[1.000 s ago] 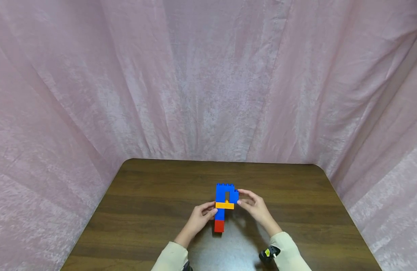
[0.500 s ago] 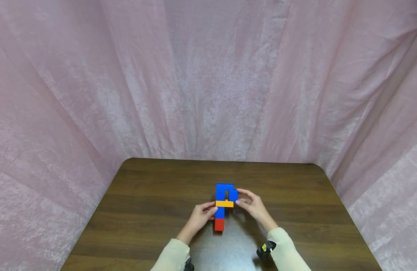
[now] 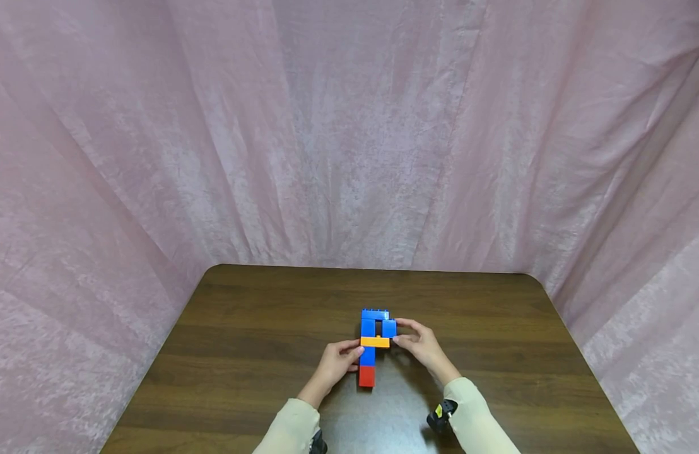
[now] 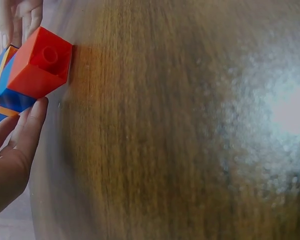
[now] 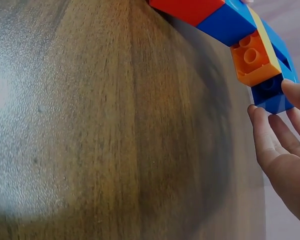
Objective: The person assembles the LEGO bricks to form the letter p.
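A toy-brick build is held up over the table, its hollow underside showing in both wrist views. At its lower end is a red brick point(image 3: 367, 376), with a blue brick point(image 3: 368, 356) above it. An orange brick point(image 3: 375, 342) crosses over that, sticking out to the right. Higher up, blue bricks frame a small gap under a long blue top brick point(image 3: 375, 314). My left hand point(image 3: 334, 366) grips the build from the left, around the blue brick below the orange one. My right hand point(image 3: 424, 347) pinches the right-hand blue brick point(image 3: 388, 328), which overhangs the orange brick's end.
A brown wood-grain table point(image 3: 258, 315) with rounded far corners lies under the hands. Pink curtains point(image 3: 349, 126) hang behind it and along both sides. Glare brightens the near part of the tabletop.
Both hands and the build have shifted slightly, the right hand and its blue brick a little to the left. The grips look the same.
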`<control>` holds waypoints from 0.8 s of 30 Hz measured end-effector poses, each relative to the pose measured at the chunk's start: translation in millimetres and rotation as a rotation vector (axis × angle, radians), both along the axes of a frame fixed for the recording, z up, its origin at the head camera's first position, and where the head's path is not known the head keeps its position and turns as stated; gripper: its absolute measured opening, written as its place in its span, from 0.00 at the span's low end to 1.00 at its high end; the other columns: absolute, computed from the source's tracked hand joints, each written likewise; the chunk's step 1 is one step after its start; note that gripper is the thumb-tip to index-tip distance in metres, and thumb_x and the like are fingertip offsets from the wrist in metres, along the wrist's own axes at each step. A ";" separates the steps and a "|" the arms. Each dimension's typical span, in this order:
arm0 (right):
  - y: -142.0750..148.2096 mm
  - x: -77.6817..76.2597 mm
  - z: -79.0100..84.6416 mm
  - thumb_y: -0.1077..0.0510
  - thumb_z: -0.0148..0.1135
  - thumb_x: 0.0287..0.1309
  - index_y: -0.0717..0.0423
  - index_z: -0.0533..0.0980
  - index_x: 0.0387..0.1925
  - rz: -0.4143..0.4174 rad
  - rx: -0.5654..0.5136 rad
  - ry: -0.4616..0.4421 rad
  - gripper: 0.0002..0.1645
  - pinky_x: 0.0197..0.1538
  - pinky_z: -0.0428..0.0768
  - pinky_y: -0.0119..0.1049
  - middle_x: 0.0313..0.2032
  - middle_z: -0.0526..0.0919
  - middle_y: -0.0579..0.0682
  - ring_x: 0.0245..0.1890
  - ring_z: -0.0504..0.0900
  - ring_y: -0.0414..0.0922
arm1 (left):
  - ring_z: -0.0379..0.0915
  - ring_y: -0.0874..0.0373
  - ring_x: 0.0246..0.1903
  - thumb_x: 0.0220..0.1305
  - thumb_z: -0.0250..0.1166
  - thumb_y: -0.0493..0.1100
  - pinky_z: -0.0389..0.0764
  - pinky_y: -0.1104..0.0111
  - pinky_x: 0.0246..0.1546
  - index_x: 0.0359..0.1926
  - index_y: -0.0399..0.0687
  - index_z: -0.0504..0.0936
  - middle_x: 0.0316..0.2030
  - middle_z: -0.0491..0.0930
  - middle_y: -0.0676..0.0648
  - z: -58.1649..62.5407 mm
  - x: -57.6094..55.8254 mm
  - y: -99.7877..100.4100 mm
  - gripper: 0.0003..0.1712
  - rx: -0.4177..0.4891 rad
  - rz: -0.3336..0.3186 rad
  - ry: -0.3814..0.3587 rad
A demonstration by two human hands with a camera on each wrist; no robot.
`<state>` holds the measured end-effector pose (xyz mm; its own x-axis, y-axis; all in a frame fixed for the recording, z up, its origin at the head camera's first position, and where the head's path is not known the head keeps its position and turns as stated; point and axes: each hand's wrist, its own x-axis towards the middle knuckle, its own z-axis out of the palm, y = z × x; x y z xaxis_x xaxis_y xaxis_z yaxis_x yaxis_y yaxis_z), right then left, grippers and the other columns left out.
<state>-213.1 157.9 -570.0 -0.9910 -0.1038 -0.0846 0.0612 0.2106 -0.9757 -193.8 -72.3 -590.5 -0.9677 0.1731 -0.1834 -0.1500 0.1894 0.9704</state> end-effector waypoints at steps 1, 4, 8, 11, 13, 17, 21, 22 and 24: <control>-0.5 -0.2 0.0 0.65 0.66 0.57 0.57 0.74 0.58 -0.005 -0.003 -0.008 0.25 0.49 0.83 0.43 0.57 0.76 0.61 0.46 0.83 0.54 | 0.82 0.55 0.36 0.63 0.65 0.47 0.86 0.65 0.36 0.59 0.33 0.75 0.46 0.82 0.38 -0.7 -0.5 -0.1 0.28 -0.002 0.004 -0.014; -1.3 -0.9 -1.5 0.65 0.66 0.56 0.60 0.74 0.57 -0.011 -0.009 -0.003 0.26 0.46 0.83 0.39 0.55 0.77 0.62 0.45 0.83 0.53 | 0.82 0.54 0.37 0.64 0.64 0.46 0.86 0.64 0.37 0.60 0.35 0.74 0.46 0.82 0.39 -2.0 -1.5 -0.4 0.27 -0.002 0.002 -0.030; -1.8 -3.9 -6.3 0.67 0.66 0.56 0.64 0.73 0.57 -0.007 -0.033 0.003 0.26 0.43 0.84 0.41 0.53 0.77 0.65 0.43 0.84 0.53 | 0.81 0.53 0.40 0.66 0.63 0.42 0.85 0.64 0.38 0.61 0.35 0.73 0.46 0.82 0.39 -2.3 -1.5 -0.5 0.26 0.002 -0.007 -0.047; -1.8 -6.2 -10.2 0.67 0.66 0.56 0.65 0.73 0.58 -0.003 -0.038 -0.012 0.26 0.45 0.84 0.46 0.53 0.78 0.66 0.42 0.84 0.53 | 0.81 0.53 0.41 0.66 0.62 0.40 0.85 0.63 0.39 0.61 0.33 0.72 0.47 0.81 0.37 -1.8 -1.1 -0.3 0.25 0.013 -0.015 -0.045; -1.6 -7.0 -12.1 0.66 0.66 0.57 0.65 0.73 0.58 0.002 -0.018 -0.014 0.26 0.45 0.84 0.46 0.53 0.77 0.66 0.43 0.84 0.53 | 0.81 0.53 0.42 0.66 0.62 0.39 0.85 0.63 0.40 0.61 0.31 0.72 0.47 0.81 0.36 -1.9 -1.1 0.0 0.25 0.020 -0.018 -0.039; -1.3 -9.5 -15.9 0.64 0.66 0.57 0.64 0.73 0.58 0.005 0.024 -0.025 0.26 0.45 0.84 0.41 0.53 0.78 0.64 0.45 0.83 0.53 | 0.80 0.54 0.41 0.67 0.61 0.36 0.85 0.64 0.41 0.60 0.29 0.73 0.46 0.81 0.37 -3.5 -2.2 0.9 0.23 -0.001 -0.019 -0.016; -1.2 -11.9 -19.5 0.63 0.66 0.58 0.64 0.73 0.58 0.016 0.041 -0.031 0.26 0.46 0.83 0.39 0.53 0.78 0.64 0.46 0.82 0.53 | 0.79 0.55 0.41 0.67 0.61 0.36 0.83 0.64 0.44 0.59 0.30 0.74 0.45 0.81 0.40 -3.8 -4.0 1.8 0.22 -0.060 -0.021 -0.001; -1.3 -12.4 -20.2 0.63 0.65 0.59 0.64 0.72 0.58 0.021 0.037 -0.033 0.26 0.47 0.83 0.39 0.53 0.77 0.64 0.46 0.82 0.52 | 0.78 0.55 0.42 0.67 0.61 0.37 0.83 0.64 0.45 0.59 0.31 0.74 0.45 0.81 0.41 -3.4 -4.4 2.0 0.22 -0.074 -0.021 -0.006; -1.4 -13.5 -21.7 0.64 0.65 0.59 0.66 0.72 0.58 0.025 0.029 -0.036 0.26 0.47 0.83 0.39 0.53 0.77 0.65 0.46 0.82 0.52 | 0.78 0.56 0.42 0.68 0.60 0.38 0.83 0.63 0.46 0.60 0.33 0.74 0.45 0.81 0.42 -2.8 -5.4 2.3 0.22 -0.100 -0.024 -0.016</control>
<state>-226.5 156.5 -591.7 -0.9844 -0.1251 -0.1235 0.0907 0.2404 -0.9664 -199.2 -70.0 -593.3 -0.9603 0.1759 -0.2164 -0.1598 0.2888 0.9440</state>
